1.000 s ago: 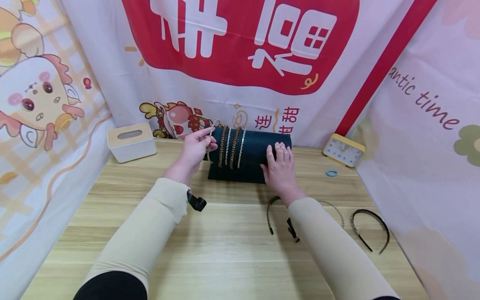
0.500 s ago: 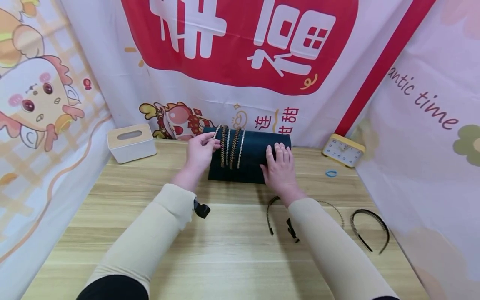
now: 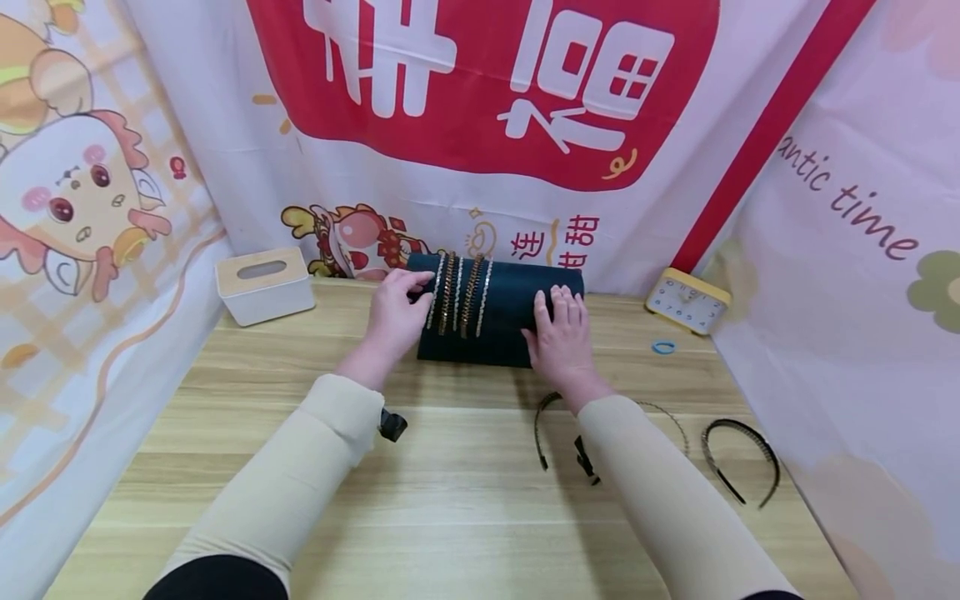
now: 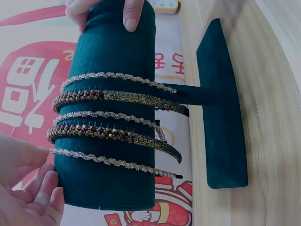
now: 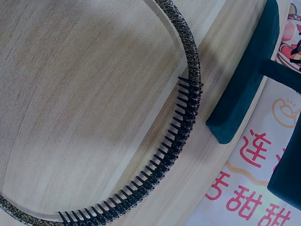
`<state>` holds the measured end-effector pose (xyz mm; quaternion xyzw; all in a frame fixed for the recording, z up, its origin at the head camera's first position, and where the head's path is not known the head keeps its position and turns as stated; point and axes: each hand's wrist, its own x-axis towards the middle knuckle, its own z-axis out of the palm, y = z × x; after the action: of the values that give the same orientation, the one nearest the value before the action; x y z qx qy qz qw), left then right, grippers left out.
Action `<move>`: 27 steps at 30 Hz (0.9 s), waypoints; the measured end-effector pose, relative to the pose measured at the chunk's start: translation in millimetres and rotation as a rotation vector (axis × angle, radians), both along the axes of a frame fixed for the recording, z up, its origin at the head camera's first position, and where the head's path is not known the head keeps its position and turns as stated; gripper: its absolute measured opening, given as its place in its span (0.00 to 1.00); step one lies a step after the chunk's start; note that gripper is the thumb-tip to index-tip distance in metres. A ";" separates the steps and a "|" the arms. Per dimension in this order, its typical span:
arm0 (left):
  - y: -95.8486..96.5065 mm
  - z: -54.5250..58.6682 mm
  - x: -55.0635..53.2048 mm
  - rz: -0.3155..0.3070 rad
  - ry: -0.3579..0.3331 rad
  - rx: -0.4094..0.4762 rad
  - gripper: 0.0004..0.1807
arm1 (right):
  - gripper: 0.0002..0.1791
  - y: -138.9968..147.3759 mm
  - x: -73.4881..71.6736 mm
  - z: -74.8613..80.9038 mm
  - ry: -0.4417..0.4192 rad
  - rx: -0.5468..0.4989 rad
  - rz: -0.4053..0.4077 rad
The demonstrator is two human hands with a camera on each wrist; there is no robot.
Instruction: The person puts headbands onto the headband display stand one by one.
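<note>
A dark green velvet headband stand [image 3: 517, 304] has a horizontal roll on a flat base. Several beaded headbands sit on it, silver and bronze ones alternating. My left hand [image 3: 395, 315] is at the roll's left end. There its thumb and a finger pinch the edge of the outermost silver headband [image 4: 110, 161], which stands nearly parallel to the others. My right hand [image 3: 561, 337] rests on the right part of the roll, fingers over the top and thumb [image 4: 133, 14] on the front. Its fingertips are out of the right wrist view.
A toothed headband [image 5: 176, 136] lies on the table below the right hand, partly behind the forearm. Farther right are a black headband [image 3: 750, 433], a blue ring [image 3: 663, 347] and a yellow clock [image 3: 687, 301]. A tissue box [image 3: 266, 287] stands at the back left.
The left hand has brought the outermost silver headband rightward from the roll's end, closer to the others. The right hand has stayed in place on the roll.
</note>
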<state>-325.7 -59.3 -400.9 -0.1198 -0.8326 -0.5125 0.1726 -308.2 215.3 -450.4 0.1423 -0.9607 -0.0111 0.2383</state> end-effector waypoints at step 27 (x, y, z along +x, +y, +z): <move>-6.5 8.7 -19.0 -0.196 0.116 -0.812 0.42 | 0.36 1.5 1.4 2.7 -0.017 0.007 -0.006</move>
<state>-344.7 -65.7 -392.2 -0.2856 -0.9404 -0.1493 0.1085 -306.8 216.8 -447.7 0.1403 -0.9630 -0.0140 0.2296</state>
